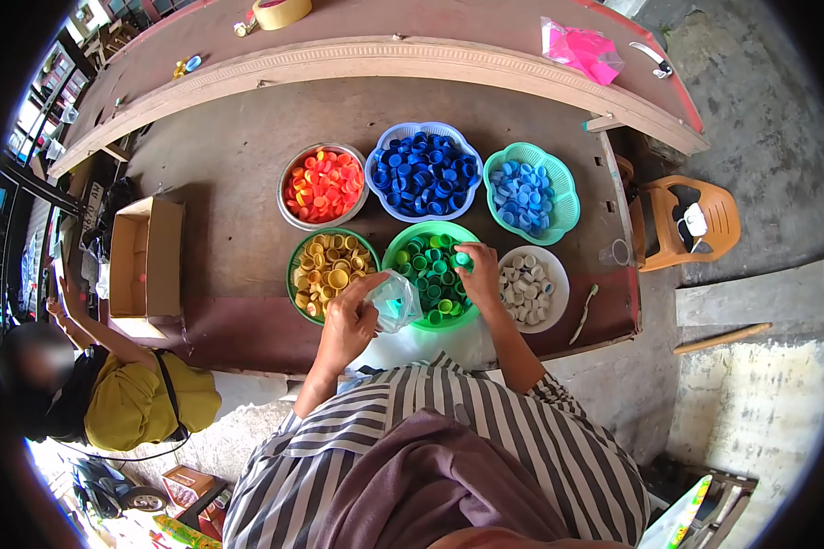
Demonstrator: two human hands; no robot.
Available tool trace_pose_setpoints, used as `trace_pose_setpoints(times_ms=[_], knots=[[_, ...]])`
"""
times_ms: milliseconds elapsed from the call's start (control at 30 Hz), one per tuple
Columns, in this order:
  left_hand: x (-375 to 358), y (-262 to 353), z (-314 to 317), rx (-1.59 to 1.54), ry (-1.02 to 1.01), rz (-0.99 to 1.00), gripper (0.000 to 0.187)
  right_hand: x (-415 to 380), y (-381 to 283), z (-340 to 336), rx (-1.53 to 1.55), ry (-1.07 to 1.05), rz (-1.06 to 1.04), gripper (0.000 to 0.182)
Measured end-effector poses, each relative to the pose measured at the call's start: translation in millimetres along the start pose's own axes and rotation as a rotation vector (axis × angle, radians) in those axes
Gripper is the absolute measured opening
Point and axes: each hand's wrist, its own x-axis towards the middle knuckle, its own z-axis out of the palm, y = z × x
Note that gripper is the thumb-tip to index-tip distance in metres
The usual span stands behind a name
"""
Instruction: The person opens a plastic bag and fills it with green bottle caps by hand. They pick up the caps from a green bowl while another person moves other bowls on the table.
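Note:
My left hand [346, 322] is closed on the rim of a clear plastic bag [396, 304], held over the near left edge of the green basin [467, 316]. Green caps [430, 265] fill that basin. Between the fingers of my right hand [482, 274] is a light green cap [464, 260], above the basin's right side. Yellow caps [325, 265] lie in a green basket to the left, white caps [525, 288] in a white bowl to the right. Behind are red-orange caps [323, 186] in a metal bowl, dark blue caps [426, 172] and light blue caps [520, 197] in baskets.
An open cardboard box [163, 265] stands at the table's left, near a seated person [146, 393]. A toothbrush [584, 314] and a clear cup [616, 252] lie at the right. Across the back runs a raised shelf [384, 57] with tape [282, 12] and a pink bag [588, 53].

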Motion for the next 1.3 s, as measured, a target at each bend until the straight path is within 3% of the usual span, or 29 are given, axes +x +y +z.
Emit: trace_pose_setpoints(times_ms=[200, 433, 600, 767, 933, 1000, 1100, 1233, 1300], knots=[[-7.7, -4.7, -1.7, 0.023, 0.005, 0.019, 0.049, 3.8, 5.8, 28.9, -0.158, -0.095, -0.140, 0.015], [-13.8, -2.1, -2.2, 0.021, 0.005, 0.019, 0.050, 35.9, -1.2, 75.2, -0.417, -0.105, -0.084, 0.016], [-16.5, -4.0, -4.2, -0.006, 0.023, -0.003, 0.050, 43.6, -6.6, 70.6, -0.301, -0.186, -0.104, 0.022], [-14.8, -3.9, -2.7, 0.002, 0.026, 0.003, 0.050, 42.5, -3.6, 65.9, -0.159, -0.244, -0.257, 0.024], [-15.8, -3.8, -0.3, -0.021, 0.033, -0.018, 0.049, 37.8, -14.7, 53.3, -0.051, -0.205, -0.204, 0.032], [-16.1, -5.6, 1.1, -0.024, 0.028, -0.018, 0.049, 35.7, -25.6, 42.7, 0.306, -0.190, -0.120, 0.034], [-15.3, -2.5, 3.4, -0.020, 0.015, 0.009, 0.050, 26.9, -71.7, 5.4, 0.448, -0.074, -0.117, 0.032], [-14.4, 1.1, 10.2, -0.030, -0.009, 0.008, 0.050, 1.3, -136.3, -38.7, 0.488, 0.051, -0.341, 0.030], [-13.2, 4.8, 14.0, -0.065, 0.005, -0.003, 0.050, -8.9, -147.2, -46.5, 0.375, -0.012, -0.457, 0.031]])
